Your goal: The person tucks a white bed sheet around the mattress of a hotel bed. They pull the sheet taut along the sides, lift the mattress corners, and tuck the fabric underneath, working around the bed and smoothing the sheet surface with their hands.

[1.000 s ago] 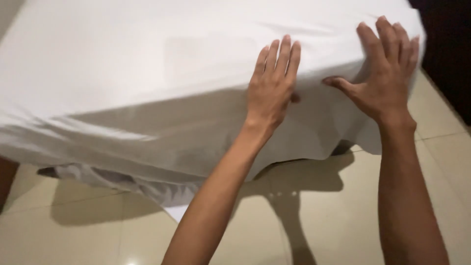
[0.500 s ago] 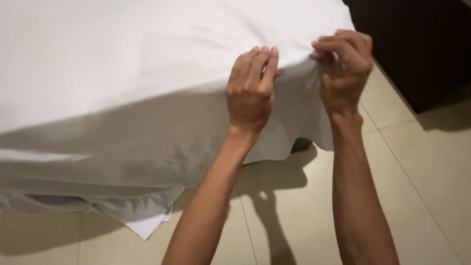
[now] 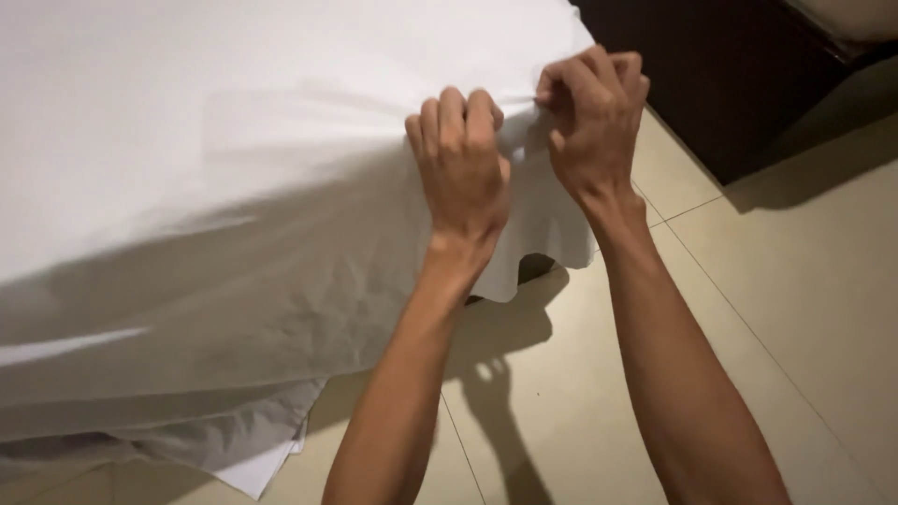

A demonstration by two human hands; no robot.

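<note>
Beige floor tiles (image 3: 748, 309) run beneath a bed draped in a white sheet (image 3: 234, 122), whose loose edge hangs near the floor. At the bed's corner, the left hand (image 3: 460, 168) and right hand (image 3: 589, 117) are both clenched on bunched sheet. Pulling evenly with both fists would likely keep the fabric smooth rather than creased.

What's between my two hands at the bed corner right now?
In the head view, a bunched fold of white sheet lies between the left hand and right hand.
</note>
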